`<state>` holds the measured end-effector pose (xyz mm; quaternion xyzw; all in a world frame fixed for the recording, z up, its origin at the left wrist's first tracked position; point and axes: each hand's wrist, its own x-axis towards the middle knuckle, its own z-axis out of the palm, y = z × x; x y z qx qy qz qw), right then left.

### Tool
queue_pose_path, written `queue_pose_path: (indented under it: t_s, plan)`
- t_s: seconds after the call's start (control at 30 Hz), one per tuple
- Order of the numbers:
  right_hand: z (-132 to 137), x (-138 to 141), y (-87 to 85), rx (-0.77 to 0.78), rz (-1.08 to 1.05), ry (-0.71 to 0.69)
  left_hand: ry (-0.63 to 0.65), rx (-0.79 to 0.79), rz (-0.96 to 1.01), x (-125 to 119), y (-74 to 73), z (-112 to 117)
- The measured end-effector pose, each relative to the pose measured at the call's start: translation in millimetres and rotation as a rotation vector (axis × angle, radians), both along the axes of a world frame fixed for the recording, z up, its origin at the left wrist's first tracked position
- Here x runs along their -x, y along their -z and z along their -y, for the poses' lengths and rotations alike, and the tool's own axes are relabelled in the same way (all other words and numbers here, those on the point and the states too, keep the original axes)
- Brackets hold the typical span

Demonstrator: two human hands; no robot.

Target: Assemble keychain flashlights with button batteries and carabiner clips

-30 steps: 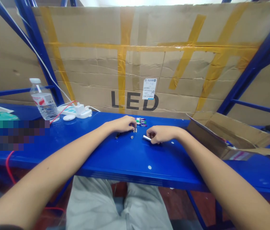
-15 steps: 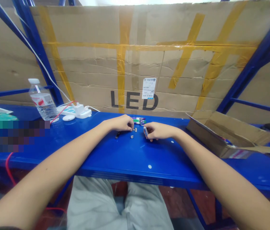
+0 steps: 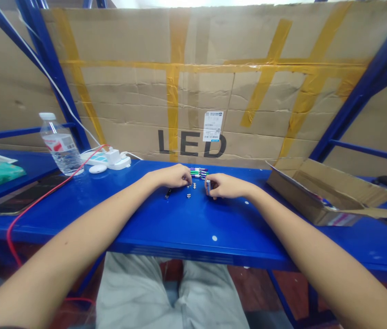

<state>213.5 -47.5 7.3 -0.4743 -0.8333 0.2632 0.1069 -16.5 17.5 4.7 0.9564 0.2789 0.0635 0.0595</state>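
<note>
My left hand rests on the blue table with its fingers bent down and closed at the tips. What they pinch, if anything, is too small to make out. Beside those fingertips lie small round silver pieces, like button cells, and nearer to me sits another short silver stack. My right hand grips a small silver cylinder between thumb and fingers, held nearly upright. A slim black piece with a shiny end lies under my left wrist. Behind my hands is a row of several coloured metallic tubes, purple and green among them.
An open cardboard box stands on the right. To the left are a water bottle, a white power strip, a white oval case, a phone and a red cable. A large cardboard panel closes off the back.
The silver cylinder in my right hand has turned more upright. My left fingertips have barely shifted, close to the small silver pieces.
</note>
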Motion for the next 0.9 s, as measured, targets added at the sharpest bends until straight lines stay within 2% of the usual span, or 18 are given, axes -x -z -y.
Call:
queue_pose_path:
  t_s: [0.13, 0.27, 0.47, 0.67, 0.9]
  plan:
    - [1, 1, -0.4, 0.003, -0.003, 0.011, -0.018, -0.044, 0.006, 4, 1.5, -7]
    - [1, 2, -0.1, 0.006, -0.017, 0.016, 0.025, -0.05, 0.003, 4, 5.3, -12]
    - [1, 2, 0.9, 0.005, -0.015, 0.017, 0.033, -0.047, -0.022, 0, 6.8, -9]
    - [2, 4, 0.1, 0.009, -0.038, 0.006, -0.038, 0.001, -0.006, 2, 1.3, -7]
    - [2, 5, 0.5, 0.011, -0.025, 0.01, 0.015, 0.085, 0.019, 6, 2.2, -16]
